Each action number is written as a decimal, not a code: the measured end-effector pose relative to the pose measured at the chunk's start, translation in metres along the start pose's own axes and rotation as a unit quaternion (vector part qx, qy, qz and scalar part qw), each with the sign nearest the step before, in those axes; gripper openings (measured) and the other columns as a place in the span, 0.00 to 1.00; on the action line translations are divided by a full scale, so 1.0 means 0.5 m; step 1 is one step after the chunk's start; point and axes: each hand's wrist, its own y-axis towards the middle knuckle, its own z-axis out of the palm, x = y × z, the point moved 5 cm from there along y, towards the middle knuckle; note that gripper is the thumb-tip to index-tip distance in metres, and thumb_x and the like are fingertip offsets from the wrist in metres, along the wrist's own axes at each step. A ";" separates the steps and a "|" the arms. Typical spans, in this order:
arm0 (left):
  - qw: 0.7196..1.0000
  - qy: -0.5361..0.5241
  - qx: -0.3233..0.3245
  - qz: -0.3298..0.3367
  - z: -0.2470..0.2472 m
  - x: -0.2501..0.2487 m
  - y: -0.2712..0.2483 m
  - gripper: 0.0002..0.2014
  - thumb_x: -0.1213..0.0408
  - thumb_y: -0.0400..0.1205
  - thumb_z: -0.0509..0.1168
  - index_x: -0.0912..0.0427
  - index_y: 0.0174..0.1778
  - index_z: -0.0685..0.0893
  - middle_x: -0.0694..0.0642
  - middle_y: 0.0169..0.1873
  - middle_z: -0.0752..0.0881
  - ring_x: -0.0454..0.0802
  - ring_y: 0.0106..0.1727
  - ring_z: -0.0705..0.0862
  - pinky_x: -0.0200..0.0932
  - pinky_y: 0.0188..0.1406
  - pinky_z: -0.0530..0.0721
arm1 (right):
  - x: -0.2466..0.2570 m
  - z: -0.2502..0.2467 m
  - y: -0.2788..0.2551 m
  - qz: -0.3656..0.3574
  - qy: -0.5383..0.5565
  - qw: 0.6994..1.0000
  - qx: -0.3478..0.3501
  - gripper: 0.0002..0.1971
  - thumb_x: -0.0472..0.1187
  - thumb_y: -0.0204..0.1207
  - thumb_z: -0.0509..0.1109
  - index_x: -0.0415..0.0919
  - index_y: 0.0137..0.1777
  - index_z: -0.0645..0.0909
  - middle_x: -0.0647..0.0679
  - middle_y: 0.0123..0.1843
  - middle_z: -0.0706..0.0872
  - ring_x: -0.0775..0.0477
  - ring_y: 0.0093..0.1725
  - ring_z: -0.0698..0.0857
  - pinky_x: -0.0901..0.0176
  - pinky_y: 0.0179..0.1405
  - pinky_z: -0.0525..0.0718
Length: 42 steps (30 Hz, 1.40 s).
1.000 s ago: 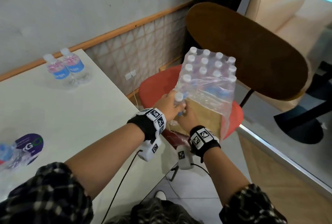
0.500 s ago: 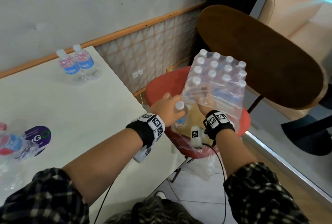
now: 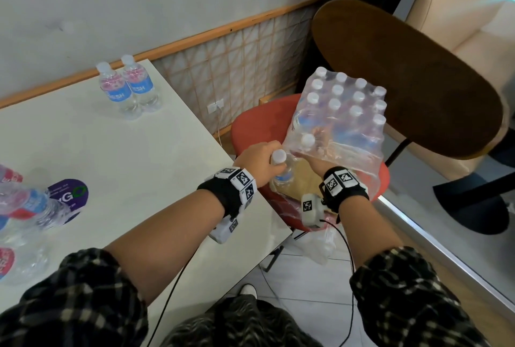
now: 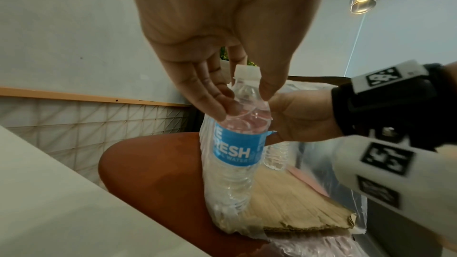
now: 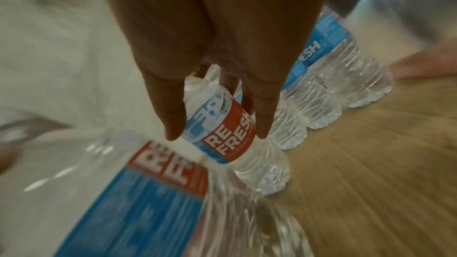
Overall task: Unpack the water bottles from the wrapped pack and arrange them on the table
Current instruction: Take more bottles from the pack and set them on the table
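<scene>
The wrapped pack (image 3: 342,112) of water bottles stands on a red chair seat (image 3: 253,123), its clear wrap torn open at the near side. My left hand (image 3: 257,162) grips the neck of one bottle (image 3: 281,168) at the pack's near left corner; in the left wrist view this blue-labelled bottle (image 4: 235,148) stands upright in loose wrap on the cardboard tray (image 4: 296,206). My right hand (image 3: 320,161) reaches in under the wrap. In the right wrist view its thumb and fingers hold a red-and-blue labelled bottle (image 5: 230,136) by the shoulder.
A white table (image 3: 111,157) lies to the left, with two upright bottles (image 3: 128,90) near its far edge and several more (image 3: 25,207) at its left edge. A dark brown oval tabletop (image 3: 404,76) stands behind the chair. Tiled floor lies below.
My right hand has moved from the front of the cardboard tray up into the open wrap and onto a bottle. The left hand keeps its grip on its bottle's neck.
</scene>
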 end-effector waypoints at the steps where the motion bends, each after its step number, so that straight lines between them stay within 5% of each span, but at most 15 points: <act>1: 1.000 -0.009 -0.001 -0.002 -0.001 0.002 -0.005 0.11 0.56 0.75 0.70 0.55 0.50 0.82 0.53 0.42 0.87 0.54 0.44 0.85 0.50 0.44 0.84 | 0.002 0.011 -0.009 -0.018 -0.011 1.000 -0.001 0.40 0.67 0.71 0.67 0.47 0.79 0.65 0.43 0.78 0.69 0.36 0.73 0.72 0.48 0.64 0.72; 6: 0.998 -0.054 0.003 -0.009 -0.005 0.029 -0.048 0.11 0.58 0.71 0.69 0.60 0.45 0.87 0.56 0.39 0.89 0.55 0.44 0.87 0.55 0.43 0.86 | -0.034 0.033 -0.049 -0.160 0.053 0.977 -0.130 0.29 0.41 0.72 0.76 0.37 0.72 0.73 0.43 0.67 0.77 0.41 0.70 0.75 0.60 0.65 0.70; 8: 0.996 -0.089 -0.005 -0.024 -0.018 0.054 -0.082 0.11 0.61 0.71 0.72 0.58 0.49 0.89 0.55 0.43 0.91 0.52 0.47 0.88 0.51 0.47 0.88 | -0.052 0.047 -0.079 -0.209 0.038 0.967 -0.144 0.29 0.36 0.69 0.77 0.38 0.71 0.76 0.42 0.72 0.75 0.43 0.71 0.74 0.65 0.66 0.67; 11: 0.990 -0.134 -0.040 -0.032 -0.070 0.092 -0.137 0.12 0.62 0.71 0.75 0.53 0.50 0.91 0.50 0.41 0.91 0.40 0.42 0.86 0.39 0.45 0.86 | -0.052 0.072 -0.126 -0.265 0.068 0.953 -0.132 0.26 0.31 0.67 0.78 0.43 0.66 0.81 0.44 0.71 0.76 0.61 0.63 0.78 0.80 0.61 0.71; 13: 0.990 -0.122 -0.053 -0.033 -0.117 0.112 -0.170 0.03 0.61 0.71 0.74 0.52 0.33 0.88 0.47 0.26 0.86 0.37 0.30 0.78 0.38 0.34 0.79 | -0.045 0.108 -0.158 -0.298 0.073 0.945 -0.109 0.25 0.39 0.62 0.79 0.51 0.61 0.83 0.48 0.68 0.77 0.60 0.61 0.80 0.68 0.61 0.81; 14: 0.993 -0.097 -0.054 -0.041 -0.140 0.124 -0.188 0.10 0.61 0.71 0.73 0.52 0.25 0.81 0.46 0.21 0.79 0.38 0.26 0.73 0.38 0.30 0.74 | -0.039 0.130 -0.175 -0.319 0.065 0.940 -0.106 0.25 0.46 0.60 0.78 0.54 0.60 0.83 0.50 0.66 0.76 0.55 0.63 0.80 0.61 0.61 0.83; 17: 0.997 0.007 -0.029 -0.065 -0.202 0.175 -0.247 0.16 0.58 0.72 0.71 0.52 0.21 0.73 0.47 0.19 0.73 0.46 0.28 0.73 0.39 0.30 0.71 | -0.011 0.191 -0.207 -0.347 0.044 0.930 -0.111 0.25 0.55 0.60 0.76 0.61 0.60 0.81 0.53 0.66 0.76 0.47 0.67 0.77 0.47 0.65 0.80; 21: 0.986 0.081 -0.023 -0.144 -0.284 0.271 -0.344 0.03 0.56 0.69 0.70 0.49 0.36 0.86 0.42 0.25 0.78 0.50 0.37 0.82 0.39 0.34 0.75 | 0.039 0.281 -0.238 -0.324 0.116 0.938 -0.027 0.22 0.54 0.66 0.77 0.58 0.61 0.81 0.52 0.64 0.82 0.47 0.65 0.80 0.46 0.66 0.80; 24: 0.980 0.094 0.015 -0.173 -0.325 0.311 -0.407 0.13 0.55 0.67 0.70 0.46 0.48 0.87 0.40 0.29 0.80 0.50 0.40 0.82 0.42 0.38 0.80 | 0.086 0.409 -0.298 -0.366 0.038 0.928 0.056 0.20 0.52 0.70 0.76 0.61 0.62 0.79 0.53 0.61 0.84 0.51 0.62 0.80 0.61 0.60 0.75; 28: 0.976 0.131 0.058 -0.167 -0.354 0.340 -0.469 0.20 0.56 0.68 0.67 0.42 0.57 0.86 0.48 0.44 0.85 0.53 0.50 0.84 0.50 0.48 0.86 | 0.150 0.568 -0.365 -0.368 0.057 0.919 0.125 0.23 0.47 0.74 0.74 0.52 0.69 0.77 0.54 0.66 0.82 0.53 0.64 0.79 0.76 0.53 0.73; 31: 0.977 0.135 0.051 -0.158 -0.387 0.368 -0.513 0.22 0.63 0.73 0.66 0.44 0.64 0.83 0.51 0.46 0.78 0.54 0.53 0.82 0.54 0.51 0.84 | 0.185 0.647 -0.393 -0.378 0.050 0.911 0.155 0.27 0.45 0.76 0.72 0.48 0.75 0.71 0.54 0.70 0.78 0.55 0.68 0.76 0.67 0.64 0.73; 33: 0.983 0.107 0.004 -0.147 -0.421 0.394 -0.544 0.25 0.64 0.75 0.67 0.46 0.69 0.78 0.54 0.55 0.78 0.53 0.58 0.79 0.51 0.59 0.80 | 0.185 0.682 -0.389 -0.368 0.052 0.911 0.176 0.32 0.40 0.78 0.70 0.49 0.79 0.63 0.52 0.76 0.72 0.52 0.73 0.72 0.55 0.73 0.72; 35: 0.981 0.058 -0.127 -0.136 -0.479 0.428 -0.581 0.25 0.64 0.75 0.68 0.51 0.70 0.78 0.55 0.61 0.78 0.54 0.65 0.77 0.45 0.67 0.73 | 0.168 0.697 -0.385 -0.322 0.055 0.922 0.207 0.41 0.29 0.75 0.68 0.53 0.82 0.53 0.50 0.80 0.64 0.49 0.77 0.66 0.45 0.77 0.68; 38: 0.929 0.047 -0.323 -0.177 -0.566 0.498 -0.661 0.24 0.59 0.76 0.69 0.56 0.70 0.79 0.57 0.66 0.78 0.57 0.70 0.74 0.40 0.70 0.64 | 0.135 0.729 -0.384 -0.263 0.044 0.922 0.281 0.53 0.17 0.70 0.65 0.52 0.83 0.38 0.53 0.69 0.63 0.49 0.70 0.70 0.46 0.66 0.77; 42: 0.889 0.056 -0.347 -0.294 -0.587 0.615 -0.736 0.32 0.47 0.78 0.65 0.59 0.76 0.71 0.61 0.73 0.73 0.60 0.76 0.69 0.51 0.77 0.62 | 0.123 0.817 -0.378 -0.249 -0.008 0.922 0.296 0.70 0.31 0.52 0.82 0.65 0.79 0.31 0.50 0.78 0.65 0.39 0.74 0.72 0.46 0.53 0.83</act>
